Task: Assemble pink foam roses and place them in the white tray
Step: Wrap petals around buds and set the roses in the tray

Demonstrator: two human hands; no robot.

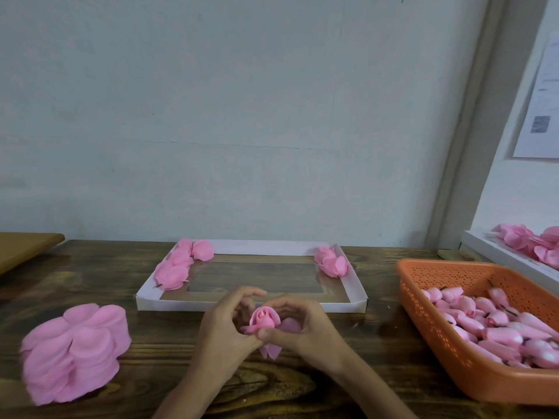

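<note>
A pink foam rose [265, 319] is held between both hands just in front of the white tray [251, 304]. My left hand [225, 328] curls around its left side, and my right hand [305, 325] pinches its base with thumb and fingers. Loose petals hang below the bud. Finished roses lie in the tray's far left corner [178, 263] and far right corner [331, 261]. The tray's middle has a see-through window.
A stack of pink petal sheets [75, 352] lies on the wooden table at the left. An orange basket [438, 334] with several rose buds stands at the right. Behind it a white box [496, 255] holds more pink petals. A wall runs behind the table.
</note>
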